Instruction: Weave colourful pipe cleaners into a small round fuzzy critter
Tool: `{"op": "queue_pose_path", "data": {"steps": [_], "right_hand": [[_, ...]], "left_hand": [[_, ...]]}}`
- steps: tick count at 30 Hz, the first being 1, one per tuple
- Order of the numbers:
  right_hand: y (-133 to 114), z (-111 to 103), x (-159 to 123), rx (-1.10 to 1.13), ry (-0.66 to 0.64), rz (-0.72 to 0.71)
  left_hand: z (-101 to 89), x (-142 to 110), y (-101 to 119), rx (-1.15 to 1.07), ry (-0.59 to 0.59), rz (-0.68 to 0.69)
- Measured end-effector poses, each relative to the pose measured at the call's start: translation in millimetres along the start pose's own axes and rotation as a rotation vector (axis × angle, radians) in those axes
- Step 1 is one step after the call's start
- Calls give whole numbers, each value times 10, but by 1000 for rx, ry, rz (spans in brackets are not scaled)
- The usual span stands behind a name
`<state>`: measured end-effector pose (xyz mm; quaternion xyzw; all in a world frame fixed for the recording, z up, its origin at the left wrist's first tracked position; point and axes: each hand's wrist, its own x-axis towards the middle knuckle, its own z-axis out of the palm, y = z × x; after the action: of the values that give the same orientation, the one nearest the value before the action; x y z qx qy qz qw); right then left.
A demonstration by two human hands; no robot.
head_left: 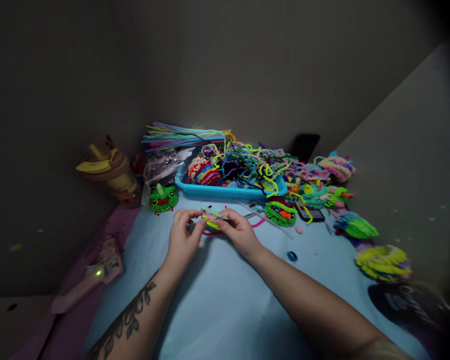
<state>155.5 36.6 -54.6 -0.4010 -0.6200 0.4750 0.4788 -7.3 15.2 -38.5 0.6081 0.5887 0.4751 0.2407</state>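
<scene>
Between my two hands is a small fuzzy pipe-cleaner piece [212, 223] in pale green, pink and yellow. My left hand [185, 234] pinches its left side between thumb and fingers. The right side is pinched by my right hand [243, 233], partly covering the piece. A bright pink pipe cleaner [258, 223] curves on the table behind my right hand; its other end shows below the held piece. Close by on the left sits a green pipe-cleaner figure [164, 199] with eyes. Another green figure [280, 213] with an orange middle lies to the right.
A blue tray [228, 191] heaped with tangled pipe cleaners stands behind my hands. Straight pipe cleaners [187, 137] lie behind it. At left are a lidded cup [114, 172] and a pink glue gun [93, 285]. Several fuzzy pieces and a blue round lid-like object [292, 256] are at right.
</scene>
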Motion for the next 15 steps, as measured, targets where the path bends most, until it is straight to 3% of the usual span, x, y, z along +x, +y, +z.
{"op": "queue_pose_path", "data": {"steps": [4, 9, 15], "right_hand": [[-34, 12, -5, 30, -50, 9], [-46, 21, -8, 10, -64, -1], [-27, 38, -15, -14, -66, -52]], "left_hand": [[14, 27, -70, -63, -20, -33], [23, 21, -69, -156, -151, -57], [21, -3, -4, -154, -124, -48]]}}
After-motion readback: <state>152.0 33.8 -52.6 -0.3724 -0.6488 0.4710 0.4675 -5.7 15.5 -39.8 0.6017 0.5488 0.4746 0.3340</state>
